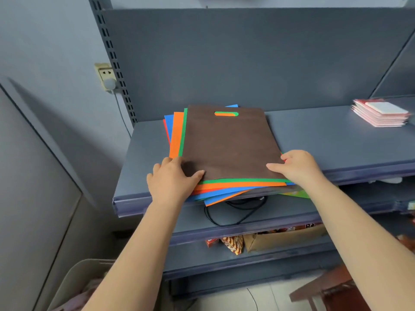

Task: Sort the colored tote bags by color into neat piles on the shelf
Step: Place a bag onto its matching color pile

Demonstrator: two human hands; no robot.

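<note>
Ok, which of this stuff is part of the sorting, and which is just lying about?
Job:
brown tote bag, top of the mixed stack, both hands on it
green bag
orange bag
blue bag
shelf

Lying about:
pink-and-white booklets
black cable
snack packets
cardboard box

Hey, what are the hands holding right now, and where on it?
Both hands grip the brown tote bag by its near corners: left hand the near-left, right hand the near-right.

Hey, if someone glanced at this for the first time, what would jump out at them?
A fanned stack of tote bags, with a brown bag on top and green, orange, blue and red edges below, lies on the grey shelf. The left hand and right hand hold its near corners. A pink booklet stack sits far right.
</note>
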